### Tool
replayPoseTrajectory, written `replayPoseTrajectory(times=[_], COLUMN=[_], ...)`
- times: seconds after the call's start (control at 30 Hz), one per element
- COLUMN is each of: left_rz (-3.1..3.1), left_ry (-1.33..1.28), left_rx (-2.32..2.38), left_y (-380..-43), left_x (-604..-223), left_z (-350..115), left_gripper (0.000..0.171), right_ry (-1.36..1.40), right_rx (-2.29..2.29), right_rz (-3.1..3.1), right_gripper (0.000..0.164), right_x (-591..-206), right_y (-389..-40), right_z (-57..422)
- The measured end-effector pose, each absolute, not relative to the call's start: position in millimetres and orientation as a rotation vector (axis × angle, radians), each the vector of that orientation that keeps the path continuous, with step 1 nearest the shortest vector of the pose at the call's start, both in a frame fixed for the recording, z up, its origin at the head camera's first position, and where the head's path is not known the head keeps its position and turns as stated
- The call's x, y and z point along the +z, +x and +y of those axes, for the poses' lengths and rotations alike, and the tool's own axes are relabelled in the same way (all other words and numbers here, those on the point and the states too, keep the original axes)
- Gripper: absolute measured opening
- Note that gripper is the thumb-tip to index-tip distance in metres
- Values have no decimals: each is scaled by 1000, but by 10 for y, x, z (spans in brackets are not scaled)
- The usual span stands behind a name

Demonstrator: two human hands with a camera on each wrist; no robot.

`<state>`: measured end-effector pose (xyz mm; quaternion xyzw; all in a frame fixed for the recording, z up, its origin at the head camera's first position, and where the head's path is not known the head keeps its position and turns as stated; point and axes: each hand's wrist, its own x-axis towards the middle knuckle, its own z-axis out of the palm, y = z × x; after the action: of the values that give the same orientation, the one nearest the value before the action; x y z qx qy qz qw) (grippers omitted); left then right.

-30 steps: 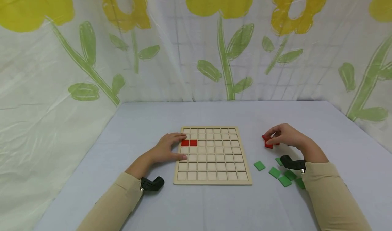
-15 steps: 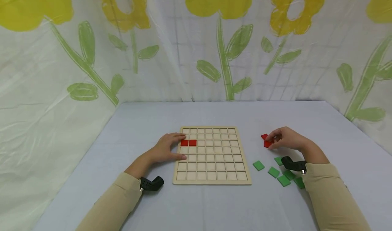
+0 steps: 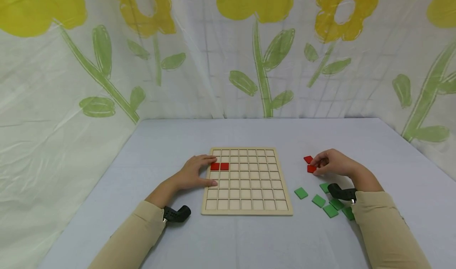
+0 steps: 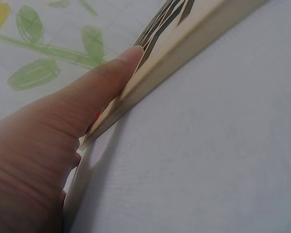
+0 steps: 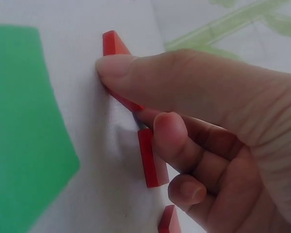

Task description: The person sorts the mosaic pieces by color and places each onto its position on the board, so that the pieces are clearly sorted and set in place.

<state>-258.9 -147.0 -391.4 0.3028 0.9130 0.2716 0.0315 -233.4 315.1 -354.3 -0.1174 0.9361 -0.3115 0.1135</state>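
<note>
My left hand (image 3: 192, 173) rests on the left edge of a wooden grid board (image 3: 247, 212), fingers and thumb extended over the rim. The left wrist view shows its thumb (image 4: 102, 80) lying on the frame. Two red square tiles (image 3: 224, 166) sit side by side in the board's third row from the far edge, at the left. Right of the board, my right hand (image 3: 334, 163) pinches a red tile (image 5: 109, 42) at the table surface, thumb across it and index finger mostly hidden. Two other red tiles (image 5: 150, 160) lie by the curled fingers.
Several green square tiles (image 3: 318, 200) lie on the white-covered table between the board and my right sleeve; one (image 5: 26, 121) looms close in the right wrist view. A flower-printed curtain (image 3: 199, 63) closes off the table's far side and left.
My right hand has shifted slightly nearer me, its thumb moving from over the near red tile to that tile's near edge. The left hand and board have stayed in place.
</note>
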Motion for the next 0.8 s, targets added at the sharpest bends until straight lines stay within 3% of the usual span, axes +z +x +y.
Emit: replayPoseTrajectory(times=[0.33, 0.8], left_rz=[2801, 2794], left_ry=[964, 931], left_rx=[894, 846], left_y=[-2584, -2603], left_x=[-3949, -3925], left_z=[-1493, -1480], left_gripper=[84, 79], right_ry=[-327, -439], right_rx=[-918, -978], right_rz=[2754, 2755], right_gripper=[30, 29], right_x=[-3571, -3576], right_y=[-2339, -2339], right_z=[3135, 3159])
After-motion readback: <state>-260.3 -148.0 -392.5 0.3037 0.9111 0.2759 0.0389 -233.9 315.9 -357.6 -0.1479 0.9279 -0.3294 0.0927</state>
